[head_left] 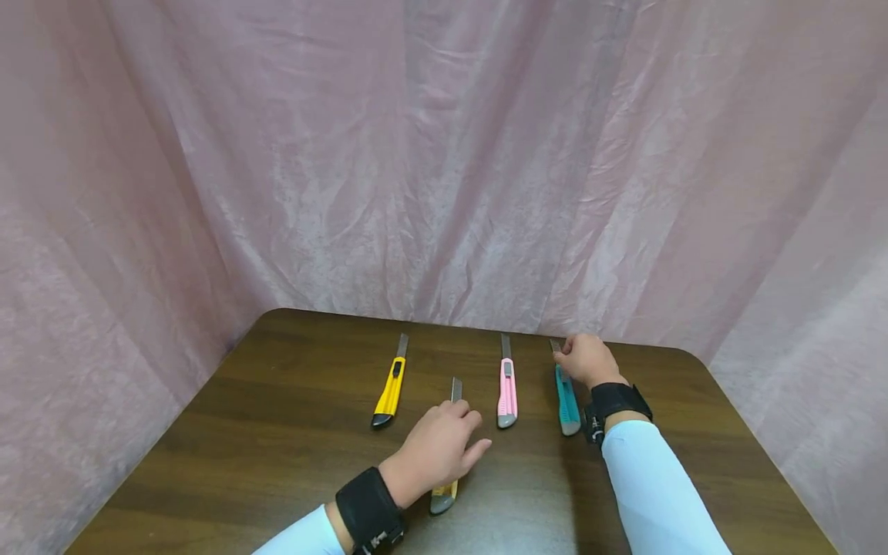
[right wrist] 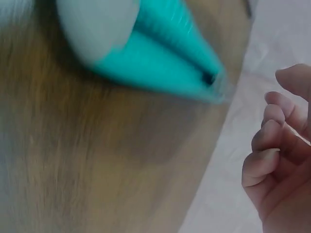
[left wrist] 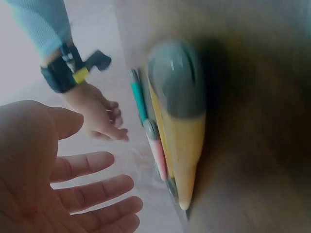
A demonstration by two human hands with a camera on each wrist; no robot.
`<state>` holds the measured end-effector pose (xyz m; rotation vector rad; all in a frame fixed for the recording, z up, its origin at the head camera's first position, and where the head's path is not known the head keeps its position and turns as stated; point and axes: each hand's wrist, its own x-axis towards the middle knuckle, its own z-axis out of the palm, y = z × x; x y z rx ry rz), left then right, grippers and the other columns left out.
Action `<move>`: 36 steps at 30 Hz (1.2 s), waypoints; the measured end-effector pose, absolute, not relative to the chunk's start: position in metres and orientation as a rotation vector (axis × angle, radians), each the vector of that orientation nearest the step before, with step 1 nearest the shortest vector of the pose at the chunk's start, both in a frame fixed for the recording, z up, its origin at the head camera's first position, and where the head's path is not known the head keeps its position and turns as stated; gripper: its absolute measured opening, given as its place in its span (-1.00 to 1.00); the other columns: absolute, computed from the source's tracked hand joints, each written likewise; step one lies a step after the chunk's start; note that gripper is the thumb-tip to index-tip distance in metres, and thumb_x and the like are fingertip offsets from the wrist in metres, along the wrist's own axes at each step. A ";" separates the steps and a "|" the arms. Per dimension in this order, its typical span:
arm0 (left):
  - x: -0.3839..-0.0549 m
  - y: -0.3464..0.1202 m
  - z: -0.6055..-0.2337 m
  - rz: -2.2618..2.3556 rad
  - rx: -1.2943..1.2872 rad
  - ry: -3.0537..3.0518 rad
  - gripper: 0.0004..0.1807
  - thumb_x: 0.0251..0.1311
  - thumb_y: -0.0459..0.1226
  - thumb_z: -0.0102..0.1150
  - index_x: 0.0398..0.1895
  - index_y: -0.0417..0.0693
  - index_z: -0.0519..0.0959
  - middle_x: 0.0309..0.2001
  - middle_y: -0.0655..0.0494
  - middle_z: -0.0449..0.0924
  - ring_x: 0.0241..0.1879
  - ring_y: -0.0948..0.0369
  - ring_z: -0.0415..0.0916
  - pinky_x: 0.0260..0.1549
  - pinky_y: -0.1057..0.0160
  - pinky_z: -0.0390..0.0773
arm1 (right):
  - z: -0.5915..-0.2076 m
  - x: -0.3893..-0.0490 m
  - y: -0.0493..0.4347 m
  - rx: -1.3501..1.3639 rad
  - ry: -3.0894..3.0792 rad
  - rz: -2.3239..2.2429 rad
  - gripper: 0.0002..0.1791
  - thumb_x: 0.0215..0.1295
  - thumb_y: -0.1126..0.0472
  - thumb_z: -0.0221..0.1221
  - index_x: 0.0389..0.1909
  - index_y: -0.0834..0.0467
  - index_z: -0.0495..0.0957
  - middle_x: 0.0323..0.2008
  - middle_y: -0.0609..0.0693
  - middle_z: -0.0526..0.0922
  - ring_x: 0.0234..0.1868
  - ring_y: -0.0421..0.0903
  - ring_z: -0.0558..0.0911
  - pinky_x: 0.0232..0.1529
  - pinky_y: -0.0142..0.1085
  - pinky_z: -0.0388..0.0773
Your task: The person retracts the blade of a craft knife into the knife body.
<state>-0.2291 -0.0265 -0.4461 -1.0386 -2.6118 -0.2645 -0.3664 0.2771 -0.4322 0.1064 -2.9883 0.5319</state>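
Four box cutters with blades out lie on the table. Over the nearest one, a yellow cutter with a grey end (head_left: 444, 498), hovers my left hand (head_left: 433, 451), its fingers extended and holding nothing. The left wrist view shows a gap between those fingers (left wrist: 97, 190) and the cutter. My right hand (head_left: 588, 361) is at the blade end of the teal cutter (head_left: 567, 401), partly covering it in the head view. In the right wrist view its fingers (right wrist: 265, 136) are loosely bent, apart from the teal handle. Between them lies the pink cutter (head_left: 507, 389).
A yellow cutter with a black end (head_left: 391, 391) lies at the left. The brown wooden table (head_left: 277, 401) has rounded far corners. Pink curtains (head_left: 444, 169) hang right behind its far edge and round the sides.
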 end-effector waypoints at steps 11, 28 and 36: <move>-0.210 -0.025 -0.451 -0.217 -1.075 -2.548 -0.66 0.24 0.07 0.10 -0.24 0.02 0.58 -0.30 0.20 0.40 -0.20 0.20 0.36 -0.15 0.22 0.47 | -0.440 -0.368 0.291 -0.220 -3.250 0.602 -0.47 0.24 -0.23 0.12 -0.54 0.19 0.54 -0.65 0.02 0.52 -0.60 -0.06 0.51 -0.63 -0.28 0.44; -0.218 -0.032 -0.455 -0.280 -1.057 -2.614 -0.66 0.22 0.08 0.13 -0.20 0.05 0.58 -0.11 0.12 0.36 0.10 0.05 0.19 0.11 0.10 0.33 | -0.470 -0.372 0.293 -0.269 -3.115 1.097 -0.41 0.12 -0.27 0.23 -0.80 0.10 0.40 -0.75 0.00 0.45 -0.73 -0.13 0.40 -0.77 -0.38 0.31; -0.225 -0.037 -0.451 -0.434 -1.093 -2.639 -0.67 0.23 0.03 0.15 -0.18 -0.02 0.58 -0.18 0.17 0.38 -0.07 0.23 0.27 -0.09 0.30 0.47 | -0.465 -0.353 0.284 -0.199 -2.814 1.664 -0.42 0.07 -0.27 0.26 -0.65 0.18 0.43 -0.70 0.01 0.44 -0.67 -0.12 0.44 -0.69 -0.35 0.43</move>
